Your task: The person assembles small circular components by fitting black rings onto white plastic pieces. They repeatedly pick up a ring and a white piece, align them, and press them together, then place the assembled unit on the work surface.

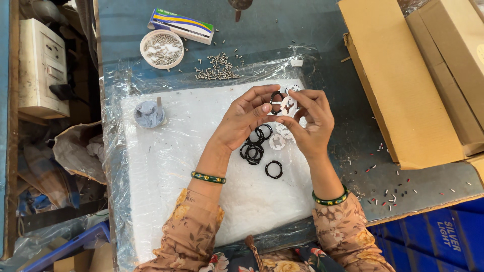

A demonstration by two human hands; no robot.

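Both hands are raised over a white foam pad wrapped in clear plastic on the bench. The right hand pinches a small white disc between thumb and fingers, while the left hand pinches a black ring just beside the disc, the two parts touching or nearly so. Beneath the hands, on the pad, lies a cluster of black rings with a few more white discs, and one ring sits apart, nearer the person. A small grey tub stands at the pad's far left corner. Beyond the pad are a round dish of screws, a loose heap of screws and a small printed box. Cardboard cartons lie to the right.
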